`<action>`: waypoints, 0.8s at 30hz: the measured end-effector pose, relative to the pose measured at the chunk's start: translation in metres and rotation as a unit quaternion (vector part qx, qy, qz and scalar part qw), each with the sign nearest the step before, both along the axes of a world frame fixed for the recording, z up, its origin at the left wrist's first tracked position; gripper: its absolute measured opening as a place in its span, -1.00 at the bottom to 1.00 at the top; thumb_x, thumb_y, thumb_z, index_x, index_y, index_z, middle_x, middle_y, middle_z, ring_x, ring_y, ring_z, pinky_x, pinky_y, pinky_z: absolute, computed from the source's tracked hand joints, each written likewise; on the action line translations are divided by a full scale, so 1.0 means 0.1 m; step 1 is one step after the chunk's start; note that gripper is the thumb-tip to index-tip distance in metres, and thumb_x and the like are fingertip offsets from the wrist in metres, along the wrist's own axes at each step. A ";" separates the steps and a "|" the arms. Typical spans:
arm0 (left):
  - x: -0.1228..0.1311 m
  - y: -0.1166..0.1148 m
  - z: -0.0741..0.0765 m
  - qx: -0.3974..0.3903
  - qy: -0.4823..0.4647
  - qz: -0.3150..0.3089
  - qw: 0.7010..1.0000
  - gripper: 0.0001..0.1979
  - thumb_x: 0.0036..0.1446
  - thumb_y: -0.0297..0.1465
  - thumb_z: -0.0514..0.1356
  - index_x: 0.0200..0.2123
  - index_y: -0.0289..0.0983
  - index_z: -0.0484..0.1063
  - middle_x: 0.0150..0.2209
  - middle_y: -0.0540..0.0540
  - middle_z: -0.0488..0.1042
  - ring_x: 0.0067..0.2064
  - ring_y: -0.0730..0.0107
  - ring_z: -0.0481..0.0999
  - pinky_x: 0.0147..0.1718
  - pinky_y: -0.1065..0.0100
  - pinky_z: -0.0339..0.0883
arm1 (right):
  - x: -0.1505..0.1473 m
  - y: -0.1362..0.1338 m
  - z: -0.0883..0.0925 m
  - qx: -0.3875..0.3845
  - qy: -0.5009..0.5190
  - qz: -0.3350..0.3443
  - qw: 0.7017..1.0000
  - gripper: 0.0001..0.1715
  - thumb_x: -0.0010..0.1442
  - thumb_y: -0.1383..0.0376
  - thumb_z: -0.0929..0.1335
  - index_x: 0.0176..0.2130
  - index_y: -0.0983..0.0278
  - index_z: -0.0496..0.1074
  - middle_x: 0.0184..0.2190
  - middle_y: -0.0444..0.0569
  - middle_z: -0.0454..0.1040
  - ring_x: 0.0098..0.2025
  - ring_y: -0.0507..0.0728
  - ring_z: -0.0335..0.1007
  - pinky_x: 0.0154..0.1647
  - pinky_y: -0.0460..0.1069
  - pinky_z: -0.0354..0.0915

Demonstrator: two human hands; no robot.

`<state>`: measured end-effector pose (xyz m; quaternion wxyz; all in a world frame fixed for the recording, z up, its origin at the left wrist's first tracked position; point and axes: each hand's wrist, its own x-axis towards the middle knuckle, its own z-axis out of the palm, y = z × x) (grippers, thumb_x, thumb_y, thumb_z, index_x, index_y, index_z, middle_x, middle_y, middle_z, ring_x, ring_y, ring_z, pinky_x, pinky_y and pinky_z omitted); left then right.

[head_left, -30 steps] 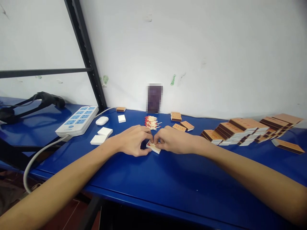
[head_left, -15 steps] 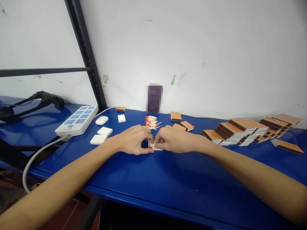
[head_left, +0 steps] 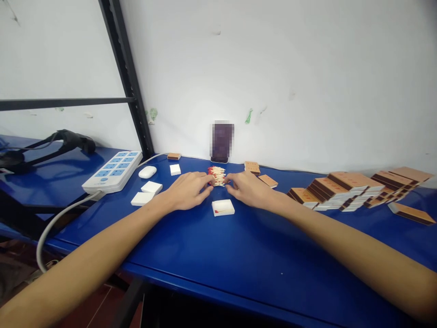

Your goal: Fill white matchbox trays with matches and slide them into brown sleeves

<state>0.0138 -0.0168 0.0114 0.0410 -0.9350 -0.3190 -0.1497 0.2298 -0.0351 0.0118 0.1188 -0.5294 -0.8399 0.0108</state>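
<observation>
A heap of red-tipped matches (head_left: 216, 175) lies on the blue tabletop. At its left edge is my left hand (head_left: 191, 189), fingertips against the heap and thumb apart from the fingers. My right hand (head_left: 249, 187) is at the heap's right edge, fingers bent and spread, and grips nothing that I can see. Between and below my hands sits a white matchbox tray (head_left: 225, 206), open side up, with what looks like a match or two along its near side. Orange matchbox sleeves (head_left: 268, 181) lie beyond my right hand, one partly hidden by it.
Stacked matchboxes (head_left: 341, 187) stand on the right, with a loose one (head_left: 411, 213) beside them. Left are white trays (head_left: 142, 198), a white rounded case (head_left: 147, 172) and a power strip (head_left: 114, 171). A pixelated dark upright object (head_left: 221, 141) leans on the wall.
Both hands have left the white tray and moved forward to the two sides of the match heap. The tray now stands free on the table, and the heap looks more gathered.
</observation>
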 end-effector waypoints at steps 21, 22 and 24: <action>-0.01 0.13 -0.16 -0.037 0.008 0.021 0.999 -0.62 0.29 -0.26 -0.05 0.10 -0.21 0.30 -0.28 -0.08 0.32 -0.27 0.31 0.38 -0.32 0.32 0.23 | 0.06 0.14 -0.30 0.035 0.122 0.014 0.992 -0.77 0.27 0.29 0.23 -0.15 0.30 0.41 -0.55 -0.16 0.34 -0.51 0.03 0.20 -0.43 -0.08 0.01; -0.01 0.13 -0.16 -0.036 0.014 0.017 0.999 -0.62 0.29 -0.26 -0.06 0.11 -0.21 0.30 -0.27 -0.09 0.32 -0.26 0.30 0.38 -0.31 0.31 0.23 | 0.08 0.16 -0.30 0.037 0.126 0.008 0.991 -0.77 0.26 0.30 0.23 -0.14 0.31 0.41 -0.56 -0.16 0.33 -0.50 0.03 0.20 -0.43 -0.08 0.02; -0.01 0.13 -0.17 -0.034 0.028 0.011 0.999 -0.60 0.31 -0.25 -0.08 0.13 -0.20 0.30 -0.25 -0.10 0.31 -0.24 0.29 0.38 -0.29 0.30 0.23 | 0.12 0.19 -0.31 0.038 0.121 -0.007 0.992 -0.74 0.24 0.35 0.22 -0.11 0.32 0.41 -0.55 -0.15 0.34 -0.49 0.04 0.22 -0.43 -0.08 0.04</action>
